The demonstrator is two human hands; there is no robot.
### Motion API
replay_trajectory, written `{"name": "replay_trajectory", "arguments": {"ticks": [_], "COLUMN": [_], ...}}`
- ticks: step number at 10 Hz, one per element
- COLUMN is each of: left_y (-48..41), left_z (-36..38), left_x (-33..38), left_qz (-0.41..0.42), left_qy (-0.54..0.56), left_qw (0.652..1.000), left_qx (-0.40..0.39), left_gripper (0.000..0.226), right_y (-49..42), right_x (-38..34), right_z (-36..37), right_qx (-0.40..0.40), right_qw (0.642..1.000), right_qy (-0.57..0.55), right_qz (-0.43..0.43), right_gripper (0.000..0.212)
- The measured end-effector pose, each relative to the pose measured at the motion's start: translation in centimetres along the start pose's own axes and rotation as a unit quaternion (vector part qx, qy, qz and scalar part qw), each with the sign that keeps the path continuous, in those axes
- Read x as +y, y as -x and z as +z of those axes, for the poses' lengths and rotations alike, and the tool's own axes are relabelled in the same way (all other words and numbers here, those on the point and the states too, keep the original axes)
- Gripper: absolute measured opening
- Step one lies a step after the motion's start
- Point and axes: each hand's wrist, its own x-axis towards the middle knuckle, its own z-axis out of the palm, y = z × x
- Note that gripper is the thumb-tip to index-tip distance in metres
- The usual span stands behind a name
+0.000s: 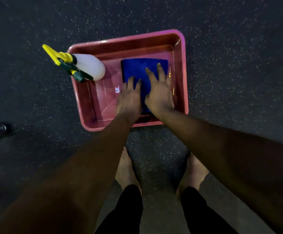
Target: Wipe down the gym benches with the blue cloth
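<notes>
I see only speckled floor [36, 85], no bench, so I judge wiping hasn't started. The pink tub [183, 73] holds the folded blue cloth [137, 68] beside a spray bottle [90, 65]. Left hand [129, 98] and right hand [160, 93] lie flat on the cloth, grasping nothing.

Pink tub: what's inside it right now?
A folded blue cloth lies in the tub, left hand and right hand resting on it. A spray bottle leans at its left corner. Under the cloth is hidden.
</notes>
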Motion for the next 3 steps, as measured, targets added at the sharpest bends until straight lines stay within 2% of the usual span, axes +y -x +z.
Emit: {"name": "replay_trajectory", "arguments": {"ticks": [1,2,3], "left_y": [0.0,-0.3,0.2], "left_z": [0.3,-0.9,-3.2], "left_x": [-0.5,-0.9,-0.3], "left_qz": [0.011,0.028,0.01], "left_qy": [0.009,0.018,0.062], "left_qw": [1.0,0.998,0.992], "left_qx": [-0.018,-0.048,-0.107], "left_gripper": [0.088,0.084,0.072], "right_y": [0.4,0.1,0.1], "right_x": [1.0,1.4,0.6], "right_z": [0.7,-0.1,-2.9], "right_qx": [-0.08,-0.116,-0.147], "right_qw": [0.994,0.99,0.989], "right_qy": [0.067,0.072,-0.003], "right_qz": [-0.023,-0.035,-0.01], "right_gripper": [0.104,0.106,0.097]}}
